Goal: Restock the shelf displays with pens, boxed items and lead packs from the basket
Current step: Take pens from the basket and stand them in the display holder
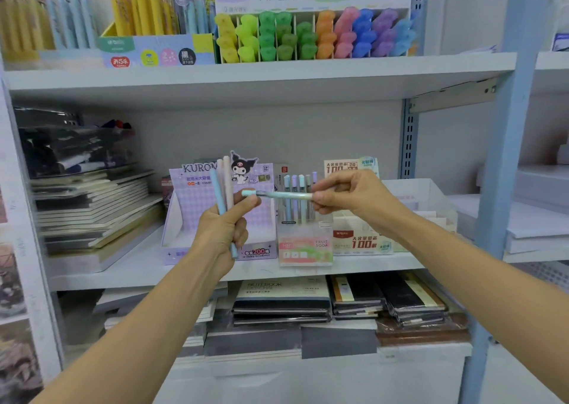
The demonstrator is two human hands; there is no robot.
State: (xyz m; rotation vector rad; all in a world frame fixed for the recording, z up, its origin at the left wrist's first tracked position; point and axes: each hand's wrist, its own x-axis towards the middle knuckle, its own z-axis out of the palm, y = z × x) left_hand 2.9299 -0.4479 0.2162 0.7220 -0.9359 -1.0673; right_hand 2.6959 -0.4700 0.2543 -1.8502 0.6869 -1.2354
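Pinching a mint pen (278,195) crosswise at its right end, right hand (345,196) nearer the Fruit Soda display (304,245), left hand (224,229) gripping upright pastel pens (223,185), thumb touching the mint pen's left end.

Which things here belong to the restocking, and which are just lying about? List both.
Job: bundle of pens in left hand; single pen in right hand; purple display box; pen stand; lead box.
Lying about: notebooks; highlighters.

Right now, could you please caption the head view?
Restocking: left hand grips pastel pens while right hand pinches one mint pen before the Kuromi display.
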